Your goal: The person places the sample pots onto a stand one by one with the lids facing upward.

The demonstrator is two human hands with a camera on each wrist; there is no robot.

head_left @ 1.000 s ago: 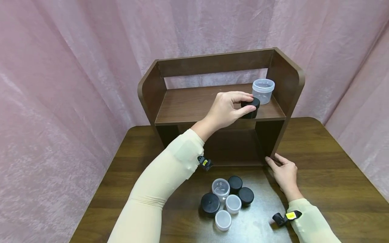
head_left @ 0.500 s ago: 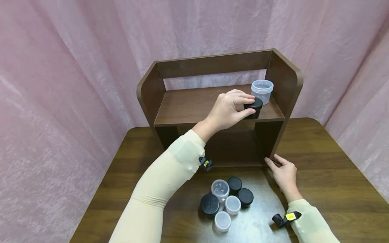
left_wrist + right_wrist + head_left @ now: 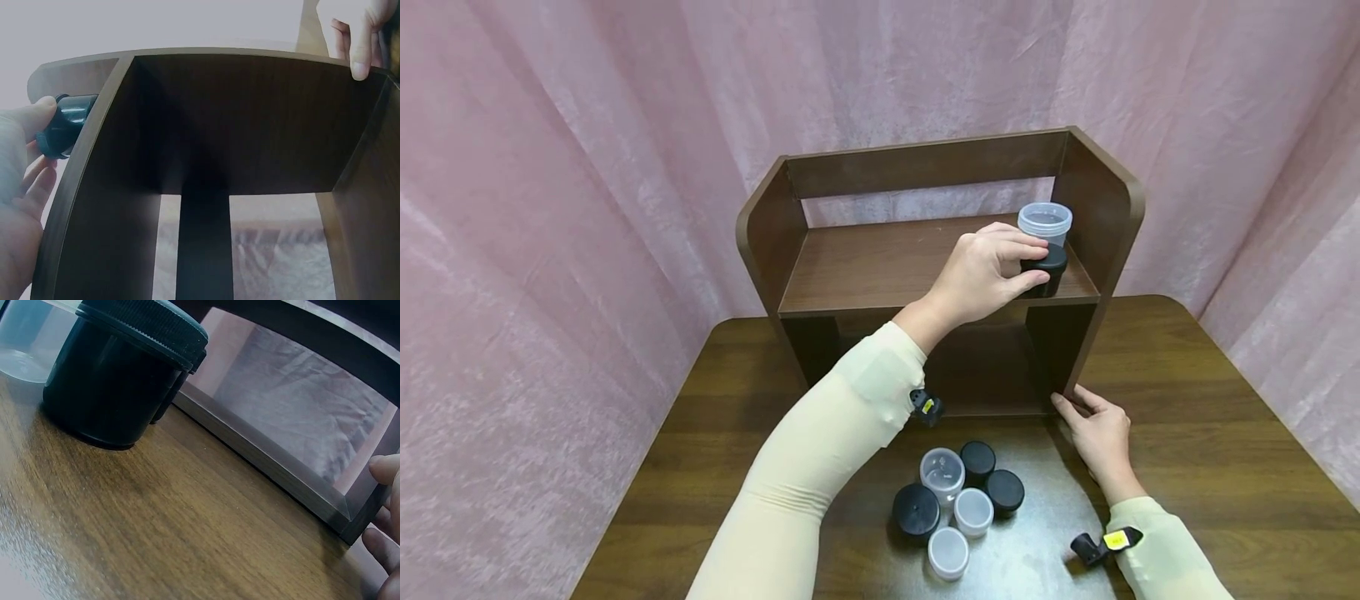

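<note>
For a clean placing, I would keep the black jar [image 3: 1055, 268] level, lower it softly, and spare the clear tub [image 3: 1045, 220] just behind it a knock. The left grip [image 3: 988, 271] is narrowed around the jar, which sits at its fingertips over the shelf [image 3: 865, 267]; base contact is unclear. Below, the right grip [image 3: 1101, 435] pinches the shelf's lower corner.

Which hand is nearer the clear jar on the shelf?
Left. The left hand holds a black jar just in front of the clear jar; the right hand is below it, at the foot of the shelf.
</note>
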